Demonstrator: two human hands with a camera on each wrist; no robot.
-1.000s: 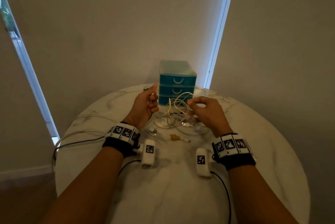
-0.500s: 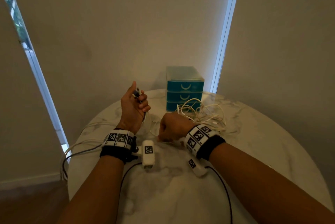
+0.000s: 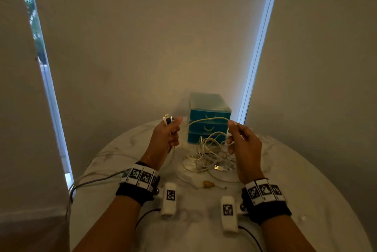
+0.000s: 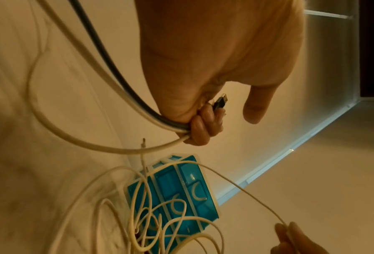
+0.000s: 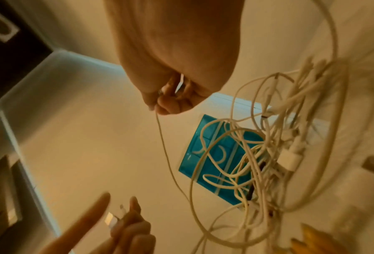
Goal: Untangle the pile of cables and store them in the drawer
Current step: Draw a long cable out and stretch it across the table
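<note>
Pale blinds (image 3: 130, 47) hang behind a round marble table (image 3: 306, 200), and everything is placed here from the blue drawer unit (image 3: 210, 108) at the table's far edge.

Far left of the unit, a few cables (image 3: 95, 179) run off the table rim and down toward the floor. These lead up to the left hand (image 3: 165, 139), raised just left of the unit. Its fingers are curled tight round a bundle of cable ends, with several plugs (image 3: 168, 119) sticking up above the fist; the left wrist view shows a dark cable and white ones (image 4: 108, 82) passing through that grip and the thumb (image 4: 258, 104) held straight, clear of them.

Directly in front of the unit lies the tangled pile of cables (image 3: 210, 155), mostly white loops resting on the marble, touching or nearly touching the unit's base. A small yellowish object (image 3: 208, 184) sits nearer the person.

Right of the pile, the right hand (image 3: 244, 145) pinches one thin white strand (image 3: 208, 120) between thumb and fingertips, drawing it up across the unit's front.

All three drawers look closed, and I see nothing stored yet. By my reading a few ends are sorted out, while most of the untangling and all the stowing remain.
</note>
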